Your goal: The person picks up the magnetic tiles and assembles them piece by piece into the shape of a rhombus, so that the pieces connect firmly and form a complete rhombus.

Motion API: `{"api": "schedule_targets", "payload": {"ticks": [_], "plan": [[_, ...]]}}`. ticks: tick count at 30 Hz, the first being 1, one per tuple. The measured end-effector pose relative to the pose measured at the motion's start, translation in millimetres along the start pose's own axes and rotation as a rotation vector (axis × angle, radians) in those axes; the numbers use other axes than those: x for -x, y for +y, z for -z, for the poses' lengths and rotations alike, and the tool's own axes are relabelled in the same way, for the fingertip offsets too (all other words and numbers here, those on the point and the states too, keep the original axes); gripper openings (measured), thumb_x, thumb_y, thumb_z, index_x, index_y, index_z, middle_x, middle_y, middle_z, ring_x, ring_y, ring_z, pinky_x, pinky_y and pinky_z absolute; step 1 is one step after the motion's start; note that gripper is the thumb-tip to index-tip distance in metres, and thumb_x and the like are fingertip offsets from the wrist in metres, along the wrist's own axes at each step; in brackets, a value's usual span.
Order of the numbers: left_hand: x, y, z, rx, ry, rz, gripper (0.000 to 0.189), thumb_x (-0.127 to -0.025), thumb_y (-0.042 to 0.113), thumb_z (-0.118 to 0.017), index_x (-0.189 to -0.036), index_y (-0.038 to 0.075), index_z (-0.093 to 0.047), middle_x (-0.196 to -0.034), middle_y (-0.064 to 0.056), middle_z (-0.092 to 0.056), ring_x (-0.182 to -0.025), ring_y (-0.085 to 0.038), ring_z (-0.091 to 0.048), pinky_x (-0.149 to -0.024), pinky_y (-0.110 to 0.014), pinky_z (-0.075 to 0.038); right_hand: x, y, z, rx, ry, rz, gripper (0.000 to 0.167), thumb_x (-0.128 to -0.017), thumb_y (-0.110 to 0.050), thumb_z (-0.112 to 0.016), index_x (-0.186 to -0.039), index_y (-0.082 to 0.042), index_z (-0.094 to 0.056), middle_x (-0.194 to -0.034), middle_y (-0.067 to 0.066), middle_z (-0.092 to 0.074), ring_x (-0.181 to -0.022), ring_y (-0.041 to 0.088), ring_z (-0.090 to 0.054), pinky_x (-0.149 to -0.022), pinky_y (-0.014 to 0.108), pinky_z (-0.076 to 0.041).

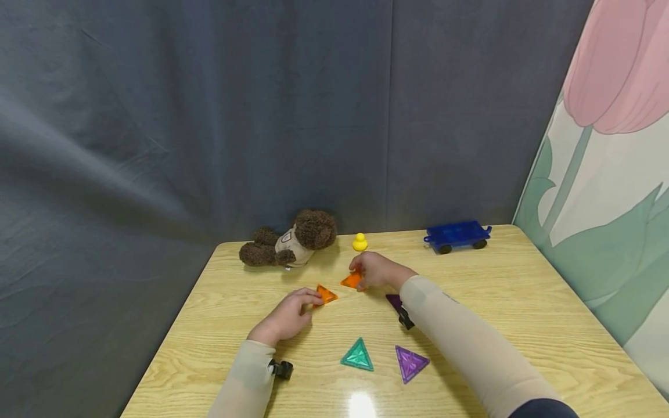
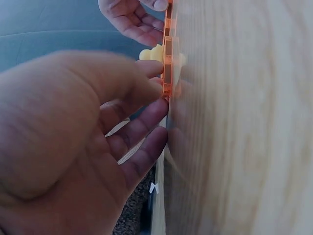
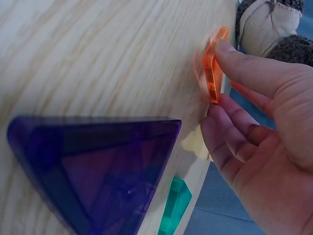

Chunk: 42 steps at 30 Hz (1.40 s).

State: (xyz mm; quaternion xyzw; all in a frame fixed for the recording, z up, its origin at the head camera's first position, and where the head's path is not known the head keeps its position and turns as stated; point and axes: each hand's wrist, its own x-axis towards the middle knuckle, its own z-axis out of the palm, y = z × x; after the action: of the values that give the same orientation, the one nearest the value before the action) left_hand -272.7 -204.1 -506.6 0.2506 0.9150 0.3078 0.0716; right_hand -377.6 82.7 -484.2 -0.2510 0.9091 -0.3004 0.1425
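My left hand [image 1: 289, 316] pinches an orange triangular magnetic tile [image 1: 327, 295] by its left corner, thumb and fingertips at its edge in the left wrist view. Farther back and to the right, my right hand [image 1: 378, 271] grips a second orange triangular tile [image 1: 351, 281] between thumb and fingers. Both orange tiles lie low at the tabletop, apart in the head view. A dark purple triangle tile [image 1: 393, 301] is partly hidden under my right forearm; it looms large in the right wrist view. Nearer me lie a teal triangle tile [image 1: 358, 355] and a purple triangle tile [image 1: 410, 363].
Along the back of the wooden table [image 1: 219, 302] are a brown plush bear [image 1: 295, 247] on its side, a yellow rubber duck [image 1: 360, 242] and a blue wheeled wagon [image 1: 457, 234]. A dark curtain [image 1: 313, 116] hangs behind; a flower-painted wall [image 1: 622, 191] stands at right.
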Motion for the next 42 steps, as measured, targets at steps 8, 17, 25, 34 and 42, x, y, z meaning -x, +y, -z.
{"api": "schedule_targets", "payload": {"ticks": [8,17,25,34,42], "plan": [[-3.3,-2.3,-0.4,-0.023,0.017,0.021,0.036,-0.101,-0.003,-0.064,-0.134,0.011,-0.072,-0.142,0.0,-0.061,-0.137,-0.025,-0.053,-0.111,-0.042,-0.047,1.3,-0.2,-0.2,0.061,0.041,-0.004,0.053,-0.076,-0.009,-0.096,-0.124,-0.008,-0.073,-0.12,0.008,-0.07,-0.112,0.025,-0.064,-0.103,0.044,-0.052],[-2.3,-2.4,-1.3,0.032,0.012,0.019,0.033,-0.1,-0.001,-0.068,-0.133,0.006,-0.072,-0.141,-0.003,-0.06,-0.136,-0.028,-0.054,-0.111,-0.045,-0.047,1.7,5.3,-1.3,0.0,0.072,-0.029,0.062,-0.072,-0.009,-0.098,-0.127,-0.005,-0.069,-0.117,0.011,-0.06,-0.1,0.023,-0.057,-0.092,0.039,-0.053],[-0.6,-3.0,-1.4,0.05,0.011,0.027,0.032,-0.1,0.001,-0.069,-0.132,0.006,-0.072,-0.142,-0.004,-0.057,-0.136,-0.03,-0.054,-0.111,-0.047,-0.047,3.7,10.6,-0.1,-0.052,0.062,-0.052,0.069,-0.074,-0.012,-0.098,-0.134,-0.005,-0.064,-0.107,0.006,-0.064,-0.091,0.02,-0.06,-0.084,0.036,-0.054],[-0.9,-1.8,-0.3,0.079,0.011,0.031,0.032,-0.1,0.0,-0.069,-0.131,0.005,-0.072,-0.142,-0.006,-0.056,-0.131,-0.028,-0.057,-0.107,-0.045,-0.05,3.7,14.0,-0.6,-0.083,0.068,-0.061,0.067,-0.075,-0.013,-0.097,-0.133,-0.004,-0.065,-0.092,0.004,-0.06,-0.082,0.018,-0.056,-0.079,0.033,-0.052],[-3.7,-1.9,-0.2,0.063,0.022,0.038,0.029,-0.099,-0.001,-0.071,-0.127,0.005,-0.075,-0.133,-0.002,-0.057,-0.115,-0.021,-0.061,-0.097,-0.04,-0.055,6.7,15.9,0.0,-0.125,0.113,-0.058,0.044,-0.077,-0.009,-0.095,-0.112,-0.004,-0.07,-0.08,0.003,-0.061,-0.073,0.017,-0.055,-0.071,0.029,-0.05]]}}
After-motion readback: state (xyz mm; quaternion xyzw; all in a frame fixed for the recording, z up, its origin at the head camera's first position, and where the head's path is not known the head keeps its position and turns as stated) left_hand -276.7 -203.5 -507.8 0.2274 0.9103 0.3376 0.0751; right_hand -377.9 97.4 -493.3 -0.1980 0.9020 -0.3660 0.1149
